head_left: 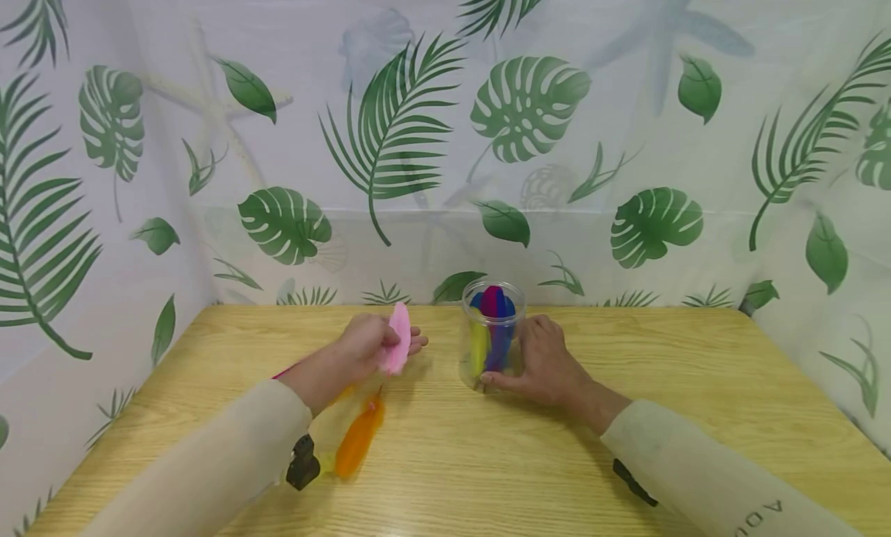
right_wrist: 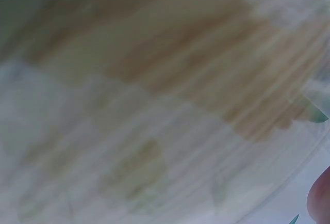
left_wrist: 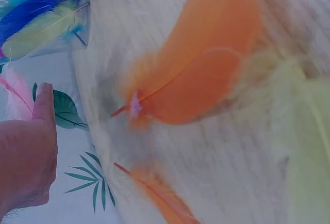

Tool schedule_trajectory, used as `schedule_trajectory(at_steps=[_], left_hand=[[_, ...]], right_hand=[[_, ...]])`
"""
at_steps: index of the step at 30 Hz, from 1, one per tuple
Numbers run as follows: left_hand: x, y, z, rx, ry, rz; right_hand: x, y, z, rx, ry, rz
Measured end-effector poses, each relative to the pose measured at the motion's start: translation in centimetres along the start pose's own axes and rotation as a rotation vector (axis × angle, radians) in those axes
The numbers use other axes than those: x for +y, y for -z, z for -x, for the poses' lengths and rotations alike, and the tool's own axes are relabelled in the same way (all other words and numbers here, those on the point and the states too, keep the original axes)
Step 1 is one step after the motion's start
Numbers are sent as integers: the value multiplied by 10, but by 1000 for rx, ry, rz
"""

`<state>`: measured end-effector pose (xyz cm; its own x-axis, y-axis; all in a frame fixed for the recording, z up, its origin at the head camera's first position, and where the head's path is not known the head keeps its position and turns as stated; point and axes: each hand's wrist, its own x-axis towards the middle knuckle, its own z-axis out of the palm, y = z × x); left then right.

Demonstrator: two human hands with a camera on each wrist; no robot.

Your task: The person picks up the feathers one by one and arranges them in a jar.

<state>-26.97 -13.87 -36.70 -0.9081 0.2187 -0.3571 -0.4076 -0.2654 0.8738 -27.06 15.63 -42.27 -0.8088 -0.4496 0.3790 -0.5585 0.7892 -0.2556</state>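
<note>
My left hand point(head_left: 365, 345) pinches the pink feather point(head_left: 397, 340) between thumb and fingers, left of the jar and near its wall. I'd judge this feather almost weightless, soft along the vane and springy down the shaft; a hard squeeze could crease it or ruffle the barbs. The bare quill end is probably the best place to hold it, with only 2 fingertips and light pressure.

My right hand point(head_left: 550, 359) grips the clear jar point(head_left: 467, 367), thumb round its near side and fingers at its right side. It looks like thin, smooth plastic, likely light and a bit slippery, so holding it low should keep it from tipping. Inside the jar, yellow point(head_left: 479, 343), blue point(head_left: 503, 347) and magenta point(head_left: 491, 299) feathers stand upright.

Nearer me and left of the jar, 1 orange feather point(head_left: 358, 442) lies on the table, with a pale yellow feather point(left_wrist: 309, 146) beside it, partly hidden in the head view by my left wrist.

The table point(head_left: 487, 475) under the jar is pale wood grain. Behind the jar hangs a white cloth point(head_left: 592, 278) printed with green leaves.
</note>
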Motion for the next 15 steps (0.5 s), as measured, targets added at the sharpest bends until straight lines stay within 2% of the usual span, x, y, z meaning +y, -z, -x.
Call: schedule_trajectory(at_steps=[7,15], left_hand=[[9,-5,0,-4,-60,-33],[13,-10,3,-1,-45,-60]], right_hand=[[0,-1,0,7,12,-1],[1,-2,0,-18,-9,-20]])
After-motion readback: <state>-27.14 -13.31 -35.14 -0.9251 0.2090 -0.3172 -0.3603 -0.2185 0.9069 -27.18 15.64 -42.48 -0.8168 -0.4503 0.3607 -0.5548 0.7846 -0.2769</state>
